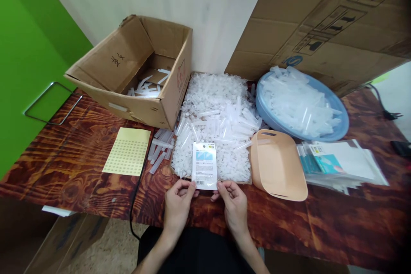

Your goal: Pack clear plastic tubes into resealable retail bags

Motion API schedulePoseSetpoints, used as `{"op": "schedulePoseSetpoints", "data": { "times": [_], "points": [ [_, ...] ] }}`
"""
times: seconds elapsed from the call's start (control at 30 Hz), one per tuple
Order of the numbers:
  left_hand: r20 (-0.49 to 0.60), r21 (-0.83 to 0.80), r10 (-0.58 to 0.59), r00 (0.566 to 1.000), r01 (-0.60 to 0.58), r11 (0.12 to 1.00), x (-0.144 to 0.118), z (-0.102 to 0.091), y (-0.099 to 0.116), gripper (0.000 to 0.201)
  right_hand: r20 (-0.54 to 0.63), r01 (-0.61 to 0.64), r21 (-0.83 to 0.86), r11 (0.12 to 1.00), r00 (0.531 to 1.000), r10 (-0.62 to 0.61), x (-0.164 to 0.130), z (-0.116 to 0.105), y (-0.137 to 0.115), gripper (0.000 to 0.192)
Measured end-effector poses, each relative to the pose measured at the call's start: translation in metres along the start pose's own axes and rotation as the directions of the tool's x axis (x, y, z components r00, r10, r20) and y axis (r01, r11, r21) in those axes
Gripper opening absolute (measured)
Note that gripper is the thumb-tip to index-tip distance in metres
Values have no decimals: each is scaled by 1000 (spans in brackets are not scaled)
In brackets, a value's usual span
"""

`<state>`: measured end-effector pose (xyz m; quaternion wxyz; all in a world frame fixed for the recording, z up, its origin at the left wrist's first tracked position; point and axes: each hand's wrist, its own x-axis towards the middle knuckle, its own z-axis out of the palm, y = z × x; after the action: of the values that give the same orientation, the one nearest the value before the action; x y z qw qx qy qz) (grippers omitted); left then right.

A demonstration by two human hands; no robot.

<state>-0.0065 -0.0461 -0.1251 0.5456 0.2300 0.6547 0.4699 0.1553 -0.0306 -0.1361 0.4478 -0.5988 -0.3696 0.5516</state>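
Your left hand [177,202] and right hand [233,202] sit closest, each pinching a bottom corner of a small printed packet [204,166] held upright over the near edge of the wooden worktop [80,167]. Just behind the packet lies a heap of clear plastic tubes [213,115]. To its right stands a tan scoop-shaped tray [278,167], and beyond that a blue basin [340,122] full of tubes. A stack of packets [340,165] lies at far right. Left of you are a yellow sticker sheet [127,151] and an open cardboard box [135,72].
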Motion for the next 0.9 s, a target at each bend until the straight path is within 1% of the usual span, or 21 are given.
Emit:
{"op": "schedulePoseSetpoints", "data": {
  "times": [0.1,0.23,0.4,0.57,0.7,0.77,0.83,0.9],
  "points": [
    [-25,37,15,1000,-14,999,1,3,0,31,-14,11,-35,999,1000,-12,-1,4,-5,33],
    [-52,102,11,999,-5,995,1,5,-1,31,-38,41,-93,995,998,-45,-1,8,-4,35],
    [-39,171,25,999,-18,985,1,6,-3,34,-71,64,-251,966,994,-85,-3,11,0,37],
    [-25,199,47,999,-41,979,2,5,-5,41,-98,100,-325,940,986,-138,-1,14,3,41],
    [-24,121,31,999,-28,992,2,4,-10,49,-142,110,-318,942,977,-162,2,16,3,43],
    [-16,68,18,1000,-17,998,-1,3,-12,48,-159,111,-289,951,974,-162,2,16,3,44],
    [-23,14,16,1000,-15,1000,-6,2,-13,44,-147,115,-237,965,977,-152,1,13,4,44],
    [-20,-41,20,1000,-21,999,-10,2,-10,43,-98,133,-148,980,984,-148,-3,9,6,44]
  ]
}}
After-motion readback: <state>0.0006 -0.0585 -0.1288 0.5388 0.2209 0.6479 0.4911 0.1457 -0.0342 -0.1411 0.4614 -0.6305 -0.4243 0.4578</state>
